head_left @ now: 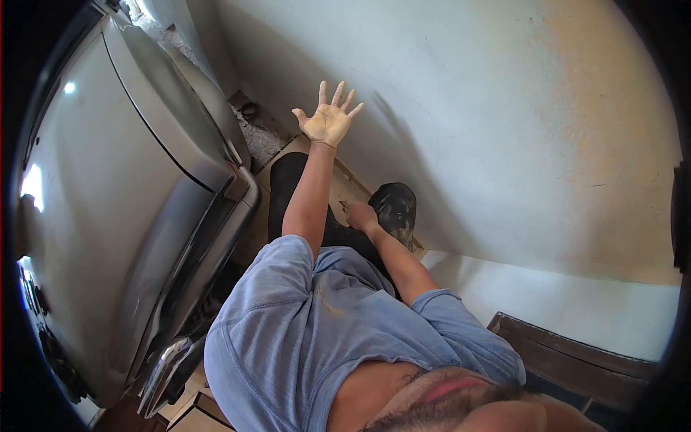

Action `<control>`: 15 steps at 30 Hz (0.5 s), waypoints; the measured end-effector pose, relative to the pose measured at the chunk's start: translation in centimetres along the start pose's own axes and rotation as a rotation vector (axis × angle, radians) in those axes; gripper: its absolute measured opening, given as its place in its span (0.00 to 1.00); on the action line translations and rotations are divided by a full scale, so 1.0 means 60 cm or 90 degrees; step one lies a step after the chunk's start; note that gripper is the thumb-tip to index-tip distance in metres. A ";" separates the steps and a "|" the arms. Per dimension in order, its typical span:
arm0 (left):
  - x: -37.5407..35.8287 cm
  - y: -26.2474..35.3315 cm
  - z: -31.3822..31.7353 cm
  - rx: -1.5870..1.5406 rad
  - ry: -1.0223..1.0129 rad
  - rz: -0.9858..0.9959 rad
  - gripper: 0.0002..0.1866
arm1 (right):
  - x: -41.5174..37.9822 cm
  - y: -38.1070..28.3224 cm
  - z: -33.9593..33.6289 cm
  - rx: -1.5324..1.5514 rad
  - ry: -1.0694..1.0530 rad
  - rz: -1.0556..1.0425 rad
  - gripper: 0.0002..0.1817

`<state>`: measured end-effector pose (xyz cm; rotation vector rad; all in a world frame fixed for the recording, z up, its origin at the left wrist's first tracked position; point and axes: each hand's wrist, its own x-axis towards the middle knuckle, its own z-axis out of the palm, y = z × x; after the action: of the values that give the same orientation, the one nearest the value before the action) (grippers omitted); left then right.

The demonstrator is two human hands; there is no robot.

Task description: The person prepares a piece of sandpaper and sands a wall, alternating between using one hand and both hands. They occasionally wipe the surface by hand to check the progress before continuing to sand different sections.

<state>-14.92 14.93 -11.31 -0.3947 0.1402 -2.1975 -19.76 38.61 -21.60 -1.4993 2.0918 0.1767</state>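
Left hand (pixel 327 126) spread, pale-coated; right hand (pixel 362 216) beside stained knee (pixel 394 207).

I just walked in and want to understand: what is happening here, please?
A person with bent knees is between a silver car and a wall. The left hand is raised with open palm, coated in pale residue, holding nothing. The right hand is low, beside the right knee; I cannot tell if it grips something.
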 end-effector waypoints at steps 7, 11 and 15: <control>0.050 -0.072 0.105 0.106 0.175 0.132 0.50 | -0.003 0.008 -0.006 -0.002 -0.007 -0.022 0.13; 0.087 -0.150 0.254 0.655 -0.004 0.204 0.41 | 0.006 0.021 0.010 0.024 0.013 -0.018 0.14; 0.110 -0.266 0.376 0.966 -0.196 0.375 0.40 | 0.011 0.028 0.011 0.043 0.027 -0.012 0.15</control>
<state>-23.25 20.35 15.28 0.1857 -1.3140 -1.1380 -21.19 38.93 -22.83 -1.4934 2.0948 0.0676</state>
